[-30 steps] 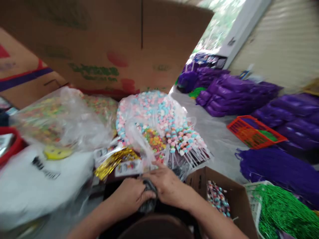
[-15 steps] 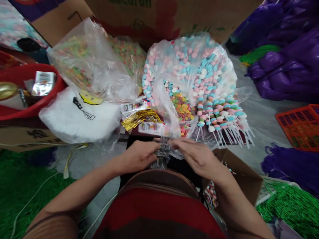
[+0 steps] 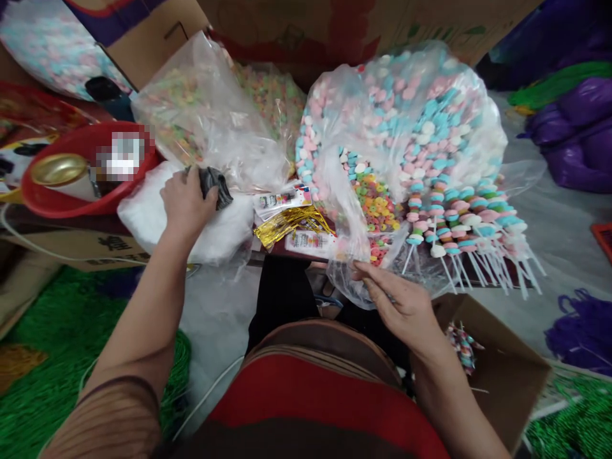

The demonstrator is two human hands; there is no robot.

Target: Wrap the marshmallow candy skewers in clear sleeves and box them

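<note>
My left hand (image 3: 187,197) is curled round a crumpled, shiny dark grey bundle (image 3: 217,186), over the white plastic bag (image 3: 224,233) at the left; its exact kind is unclear. At the table's front edge, my right hand (image 3: 394,296) has its fingers pinched together on a clear plastic bag (image 3: 351,290). Candy rings (image 3: 375,201) lie in an opened bag just beyond that hand. Gold twist ties (image 3: 289,226) and printed label cards (image 3: 310,243) lie between my hands. To the right, candy skewers (image 3: 463,220) rest in a pile, their white sticks toward me.
A large bag of pink, blue and white candies (image 3: 430,108) stands at the back. Beside it is a bag of candy rings (image 3: 172,108). A red basin (image 3: 62,204) sits at the left. An open cardboard box (image 3: 507,376) is by my right arm, holding wrapped skewers.
My left hand has moved left and up, away from my right hand, with the dark bundle in it. My right hand stays near the table edge with clear plastic. The view has shifted left.
</note>
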